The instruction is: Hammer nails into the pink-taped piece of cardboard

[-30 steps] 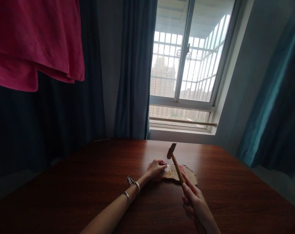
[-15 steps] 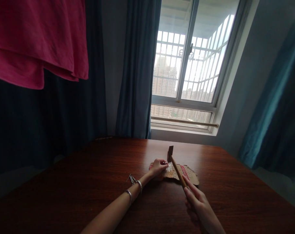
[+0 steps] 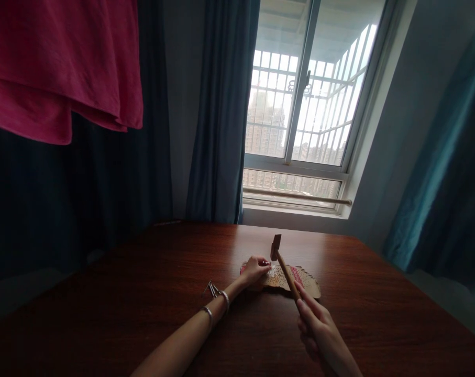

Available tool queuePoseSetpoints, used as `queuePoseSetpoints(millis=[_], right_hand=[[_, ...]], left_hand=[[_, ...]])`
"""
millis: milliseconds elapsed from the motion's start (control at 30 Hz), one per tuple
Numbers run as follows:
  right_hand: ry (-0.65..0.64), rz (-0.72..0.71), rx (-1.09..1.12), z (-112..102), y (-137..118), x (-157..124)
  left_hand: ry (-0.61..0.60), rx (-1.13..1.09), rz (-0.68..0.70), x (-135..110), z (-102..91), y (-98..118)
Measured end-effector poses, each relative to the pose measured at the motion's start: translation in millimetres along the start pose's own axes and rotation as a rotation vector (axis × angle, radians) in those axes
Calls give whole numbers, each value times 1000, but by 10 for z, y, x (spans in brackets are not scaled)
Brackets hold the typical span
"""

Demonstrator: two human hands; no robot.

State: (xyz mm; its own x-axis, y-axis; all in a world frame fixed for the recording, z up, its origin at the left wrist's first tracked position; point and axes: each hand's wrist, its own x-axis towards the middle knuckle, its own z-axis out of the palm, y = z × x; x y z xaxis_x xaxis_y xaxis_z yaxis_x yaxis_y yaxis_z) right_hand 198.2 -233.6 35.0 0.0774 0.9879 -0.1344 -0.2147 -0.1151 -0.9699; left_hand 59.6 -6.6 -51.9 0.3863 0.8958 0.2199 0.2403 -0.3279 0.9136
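Under the left hand (image 3: 256, 269) lies cardboard (image 3: 310, 287), beyond the right hand (image 3: 317, 320).

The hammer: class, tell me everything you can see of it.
The hammer has a slim brown handle, wooden-looking, and a darker head, apparently metal. The right hand grips the handle's lower part. The hammer slants up and away, head near the left hand; whether the head touches anything is unclear.

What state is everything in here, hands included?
Left hand: fingers pinched together; anything held is too small to name
Right hand: closed around the hammer
Hammer: held at a slant, head near the left hand
Cardboard: lying on the table, dotted, ragged-edged
Nail-like metal pieces: lying by the left forearm
Curtains: drawn open
Pink cloth: hanging
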Motion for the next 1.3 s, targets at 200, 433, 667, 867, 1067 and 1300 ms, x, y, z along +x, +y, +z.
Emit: queuePoseSetpoints(millis=[200, 433, 667, 867, 1067, 1300], right_hand=[[-3, 7, 19, -16, 22, 28], [6, 2, -7, 4, 13, 34], [-15, 5, -15, 23, 16, 18], [16, -8, 6, 93, -42, -23], [12, 2, 12, 53, 33, 29], [30, -10, 45, 74, 44, -6]], left_hand=[[0, 14, 10, -12, -3, 44], [6, 59, 28, -25, -22, 61], [9, 54, 46, 5, 5, -6], [34, 73, 135, -40, -23, 90], [33, 73, 124, -47, -32, 113], [3, 82, 58, -53, -32, 129]])
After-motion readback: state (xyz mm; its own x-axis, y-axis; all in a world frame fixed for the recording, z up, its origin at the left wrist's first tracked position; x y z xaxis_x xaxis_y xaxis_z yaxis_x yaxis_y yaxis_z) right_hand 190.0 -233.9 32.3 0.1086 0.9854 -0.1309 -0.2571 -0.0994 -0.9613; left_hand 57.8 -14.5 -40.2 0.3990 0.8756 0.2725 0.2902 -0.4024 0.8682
